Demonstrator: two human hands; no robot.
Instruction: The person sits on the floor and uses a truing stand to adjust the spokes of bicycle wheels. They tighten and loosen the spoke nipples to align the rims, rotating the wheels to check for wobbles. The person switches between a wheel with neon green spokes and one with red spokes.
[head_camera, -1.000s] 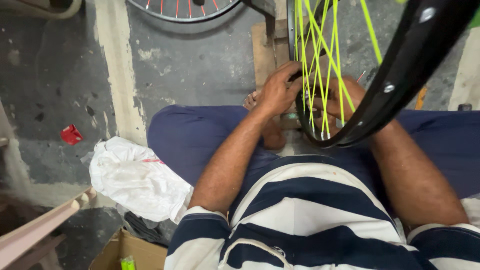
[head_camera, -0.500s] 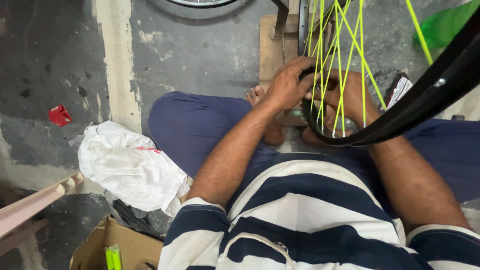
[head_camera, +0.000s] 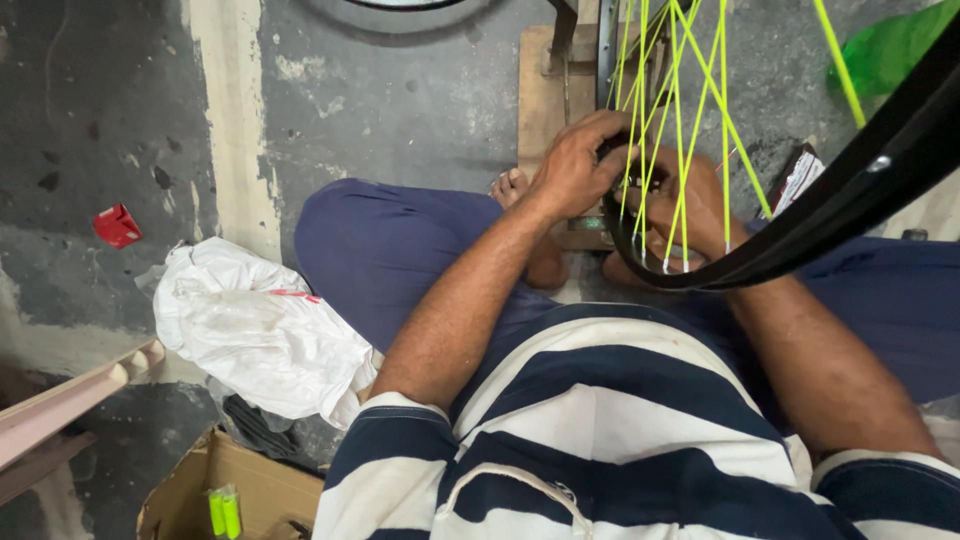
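The black wheel rim (head_camera: 800, 225) is now seen nearer, swung rightward above both hands. The left hand (head_camera: 575, 165) is kept curled around the neon spokes (head_camera: 680, 120); the right hand's (head_camera: 690, 200) grip cannot be told.

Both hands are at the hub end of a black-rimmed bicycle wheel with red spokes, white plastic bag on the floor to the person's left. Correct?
Not quite: the spokes are neon yellow-green, not red, as the head view shows. Otherwise right: the left hand and right hand work where the spokes converge inside the black rim, and the white plastic bag lies on the floor to the person's left.
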